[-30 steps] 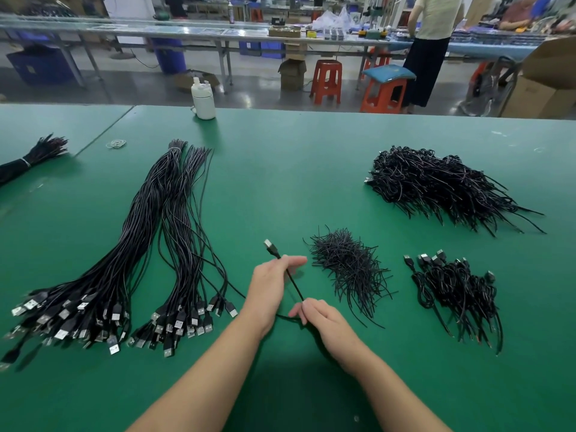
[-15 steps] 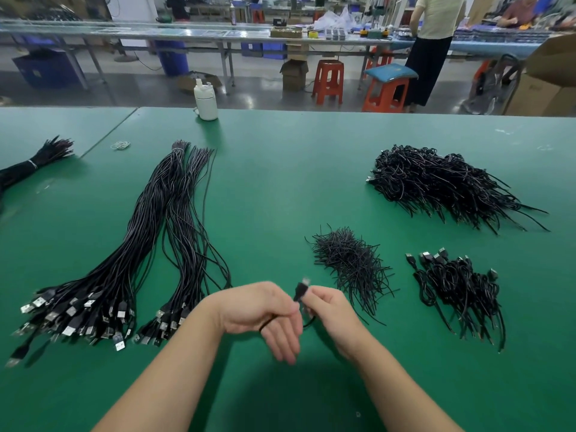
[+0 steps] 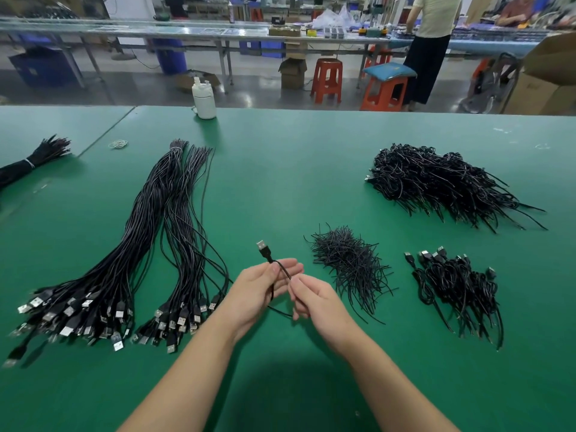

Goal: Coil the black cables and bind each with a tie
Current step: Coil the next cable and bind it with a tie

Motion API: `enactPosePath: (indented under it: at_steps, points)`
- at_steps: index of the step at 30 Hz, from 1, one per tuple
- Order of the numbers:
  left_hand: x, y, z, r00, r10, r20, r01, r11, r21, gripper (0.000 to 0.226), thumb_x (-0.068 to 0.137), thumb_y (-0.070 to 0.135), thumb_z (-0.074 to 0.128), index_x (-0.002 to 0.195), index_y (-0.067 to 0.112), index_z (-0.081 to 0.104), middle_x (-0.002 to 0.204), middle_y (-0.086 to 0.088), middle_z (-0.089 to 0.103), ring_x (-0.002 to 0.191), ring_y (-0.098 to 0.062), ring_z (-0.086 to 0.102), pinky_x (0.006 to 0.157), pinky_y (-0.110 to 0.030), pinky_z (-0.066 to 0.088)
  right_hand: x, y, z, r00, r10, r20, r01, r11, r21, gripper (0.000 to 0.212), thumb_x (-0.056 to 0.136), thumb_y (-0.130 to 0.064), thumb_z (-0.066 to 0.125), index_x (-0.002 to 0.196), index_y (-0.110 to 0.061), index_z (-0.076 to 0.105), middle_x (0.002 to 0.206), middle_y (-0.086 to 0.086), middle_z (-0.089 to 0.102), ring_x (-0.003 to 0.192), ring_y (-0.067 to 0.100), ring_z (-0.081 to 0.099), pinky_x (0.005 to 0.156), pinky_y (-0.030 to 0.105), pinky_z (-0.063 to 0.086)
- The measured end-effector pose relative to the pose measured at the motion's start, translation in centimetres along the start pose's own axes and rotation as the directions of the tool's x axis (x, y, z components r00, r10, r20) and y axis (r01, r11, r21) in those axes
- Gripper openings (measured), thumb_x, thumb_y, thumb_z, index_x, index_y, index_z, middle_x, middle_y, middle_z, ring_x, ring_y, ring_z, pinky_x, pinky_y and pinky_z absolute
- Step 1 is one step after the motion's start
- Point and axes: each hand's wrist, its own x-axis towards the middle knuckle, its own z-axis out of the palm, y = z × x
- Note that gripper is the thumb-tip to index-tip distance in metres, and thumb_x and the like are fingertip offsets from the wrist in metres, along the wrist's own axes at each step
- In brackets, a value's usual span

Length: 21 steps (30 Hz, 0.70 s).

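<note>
Black cable (image 3: 270, 269) pinched by both hands, left (image 3: 258, 291), right (image 3: 314, 299), upright, plug pointing up and away

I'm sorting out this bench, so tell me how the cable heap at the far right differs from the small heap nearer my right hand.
The far heap is much bigger than the near heap. It lies toward the table's back edge; the near heap lies close to the tie pile. USB plugs show plainly on the near heap, hardly any on the far heap. Both are black cables, seemingly coiled, on the green table.
</note>
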Motion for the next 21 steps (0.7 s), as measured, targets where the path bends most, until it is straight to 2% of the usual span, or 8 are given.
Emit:
enactPosePath:
  at_steps: [4, 8, 11, 13, 15, 17, 19, 21]
  points:
    - [0.5, 0.1, 0.9, 0.999, 0.048, -0.023, -0.053, 0.948, -0.314, 0.040, 0.103, 0.020, 0.037, 0.127, -0.008, 0.052, 0.125, -0.026, 0.064, 0.120, -0.033, 0.061, 0.094, -0.034, 0.054, 0.1, 0.0, 0.3, 0.998, -0.001, 0.061, 0.000, 1.000, 0.022, 0.034, 0.105, -0.017, 0.040, 0.073, -0.012, 0.048, 0.054, -0.002, 0.027, 0.051, 0.013, 0.021, 0.054, 0.037, 0.013]
    - [1.3, 1.5, 1.2, 0.991, 0.039, -0.132, -0.105, 0.830, -0.548, 0.043, 0.108, 0.023, 0.026, 0.126, -0.007, 0.051, 0.123, -0.025, 0.065, 0.116, -0.032, 0.064, 0.087, -0.035, 0.058, 0.0, 0.4, 0.5, 0.994, -0.022, 0.108, 0.030, 0.997, -0.075, 0.035, 0.106, -0.019, 0.040, 0.073, -0.013, 0.052, 0.054, -0.002, 0.029, 0.051, 0.011, 0.023, 0.051, 0.030, 0.019]
    - [1.4, 2.9, 1.2, 0.988, 0.031, -0.152, -0.120, 0.774, -0.622, 0.044, 0.108, 0.024, 0.026, 0.122, -0.008, 0.053, 0.119, -0.025, 0.067, 0.111, -0.033, 0.066, 0.085, -0.038, 0.059, 0.0, 1.2, 0.1, 0.996, 0.022, 0.083, -0.016, 0.997, -0.071, 0.037, 0.106, -0.023, 0.040, 0.071, -0.015, 0.050, 0.053, -0.004, 0.029, 0.052, 0.012, 0.023, 0.053, 0.031, 0.020]
    - [1.3, 3.6, 1.3, 0.987, 0.029, -0.161, -0.128, 0.751, -0.648, 0.041, 0.108, 0.024, 0.029, 0.114, -0.005, 0.057, 0.106, -0.021, 0.072, 0.101, -0.031, 0.071, 0.079, -0.036, 0.061, 0.2, 1.9, -0.1, 0.995, 0.072, 0.072, -0.067, 0.996, -0.063, 0.038, 0.106, -0.027, 0.040, 0.070, -0.017, 0.048, 0.055, -0.003, 0.028, 0.053, 0.013, 0.021, 0.054, 0.033, 0.017]
    - [0.9, 4.2, 1.1, 0.990, 0.010, -0.143, -0.097, 0.779, -0.620, 0.032, 0.105, 0.022, 0.036, 0.103, 0.001, 0.060, 0.079, -0.008, 0.072, 0.071, -0.018, 0.072, 0.053, -0.025, 0.057, 0.3, 2.6, -0.2, 0.988, 0.128, 0.081, -0.123, 0.990, -0.064, 0.042, 0.105, -0.032, 0.041, 0.065, -0.020, 0.042, 0.057, 0.000, 0.026, 0.054, 0.014, 0.020, 0.054, 0.034, 0.014]
    - [0.1, 4.4, 0.8, 1.000, -0.020, -0.019, 0.005, 0.820, -0.573, 0.024, 0.099, 0.021, 0.044, 0.095, 0.006, 0.062, 0.058, 0.003, 0.055, 0.040, -0.006, 0.047, 0.036, -0.017, 0.033, 0.3, 3.1, -0.3, 0.978, 0.169, 0.124, -0.157, 0.982, -0.104, 0.046, 0.103, -0.039, 0.045, 0.063, -0.022, 0.031, 0.057, 0.001, 0.025, 0.052, 0.014, 0.018, 0.054, 0.035, 0.011]
    - [-0.8, 4.4, -0.1, 0.977, -0.037, 0.212, 0.129, 0.889, -0.439, 0.026, 0.097, 0.019, 0.045, 0.090, 0.005, 0.066, 0.052, 0.006, 0.047, 0.034, -0.004, 0.028, 0.036, -0.018, 0.022, 0.3, 3.3, -0.7, 0.966, 0.189, 0.174, -0.166, 0.976, -0.142, 0.048, 0.099, -0.044, 0.050, 0.063, -0.023, 0.026, 0.054, 0.000, 0.023, 0.049, 0.014, 0.016, 0.051, 0.034, 0.012]
    - [-1.6, 4.5, -1.2, 0.897, -0.110, 0.428, 0.181, 0.975, -0.130, 0.031, 0.098, 0.017, 0.044, 0.094, 0.000, 0.069, 0.051, 0.000, 0.053, 0.034, -0.006, 0.027, 0.039, -0.018, 0.026, 0.3, 3.0, -1.3, 0.952, 0.224, 0.208, -0.206, 0.973, -0.101, 0.049, 0.098, -0.043, 0.053, 0.058, -0.025, 0.030, 0.052, -0.002, 0.023, 0.047, 0.014, 0.015, 0.050, 0.031, 0.011]
